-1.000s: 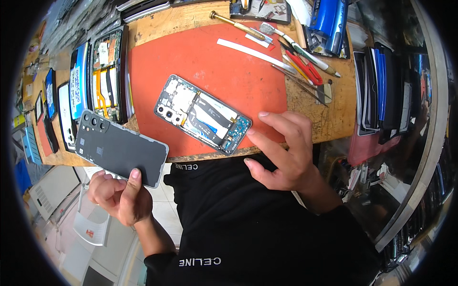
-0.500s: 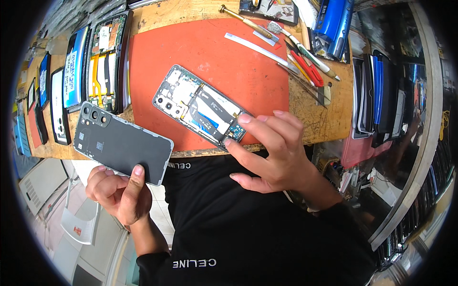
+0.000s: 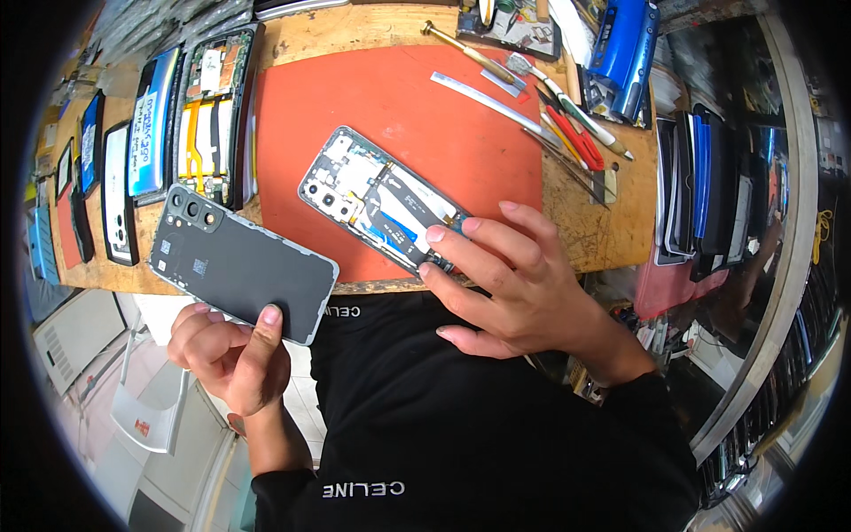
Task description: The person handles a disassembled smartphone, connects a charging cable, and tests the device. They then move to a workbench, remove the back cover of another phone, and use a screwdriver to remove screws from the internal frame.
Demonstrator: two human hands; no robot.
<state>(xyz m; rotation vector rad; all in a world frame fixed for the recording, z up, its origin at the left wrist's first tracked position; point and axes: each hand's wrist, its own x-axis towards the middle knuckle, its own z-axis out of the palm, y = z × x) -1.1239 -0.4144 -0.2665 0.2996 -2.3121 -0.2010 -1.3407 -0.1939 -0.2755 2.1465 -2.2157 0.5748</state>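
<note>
My left hand (image 3: 232,359) pinches a phone back cover (image 3: 253,266) by its lower edge, thumb on top and fingers underneath. The cover's dark inner side faces up, with camera openings at its upper left. An opened phone (image 3: 383,197) lies aslant on the orange-red mat (image 3: 355,89), its camera module, flex cables and battery area exposed. My right hand (image 3: 510,284) is open over the phone's lower right end, index and middle fingertips touching it and hiding part of that end. Its thumb is apart from the phone.
Opened phones (image 3: 208,115) stand at the left of the wooden bench (image 3: 620,230). A brass-coloured screwdriver (image 3: 465,49), a brush (image 3: 576,111), red-handled tweezers (image 3: 576,137) and a blue device (image 3: 620,62) lie at the far right. Stacked phone panels (image 3: 700,186) stand at the right edge.
The view has shifted slightly, moving everything a little to the right. My right hand's fingers have spread farther over the phone's lower end. The back cover stays in my left hand.
</note>
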